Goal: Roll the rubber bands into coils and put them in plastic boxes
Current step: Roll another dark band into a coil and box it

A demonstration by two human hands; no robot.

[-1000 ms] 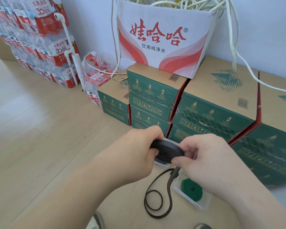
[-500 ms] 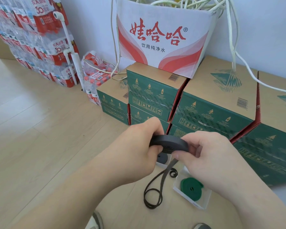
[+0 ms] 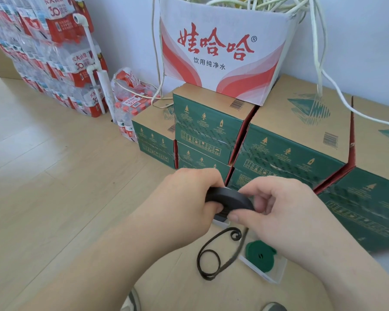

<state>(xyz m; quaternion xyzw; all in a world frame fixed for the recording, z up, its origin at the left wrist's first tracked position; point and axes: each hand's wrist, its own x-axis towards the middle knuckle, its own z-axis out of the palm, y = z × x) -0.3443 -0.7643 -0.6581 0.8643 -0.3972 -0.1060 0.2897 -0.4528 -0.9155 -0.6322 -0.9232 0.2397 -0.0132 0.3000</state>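
Both hands hold a black rubber band coil (image 3: 230,199) in mid-air above the floor. My left hand (image 3: 189,198) grips its left side; my right hand (image 3: 276,207) pinches its right edge between thumb and fingers. The band's loose tail (image 3: 213,259) hangs down and lies in loops on the brown cardboard (image 3: 177,286). Right of the tail a clear plastic box (image 3: 276,271) holds a green coil (image 3: 259,252). Another clear box (image 3: 221,222), with something dark in it, peeks out under the hands.
Green and brown cartons (image 3: 290,142) are stacked just behind the hands. A white and red carton (image 3: 222,48) full of pale cables sits on top. Shrink-wrapped bottle packs (image 3: 52,57) and a white pipe (image 3: 99,79) stand at the left wall. Shoe tips (image 3: 130,299) show at the bottom.
The coil has grown as more band was wound on. The loose tail on the cardboard has got shorter and its loops have drawn closer to the hands.
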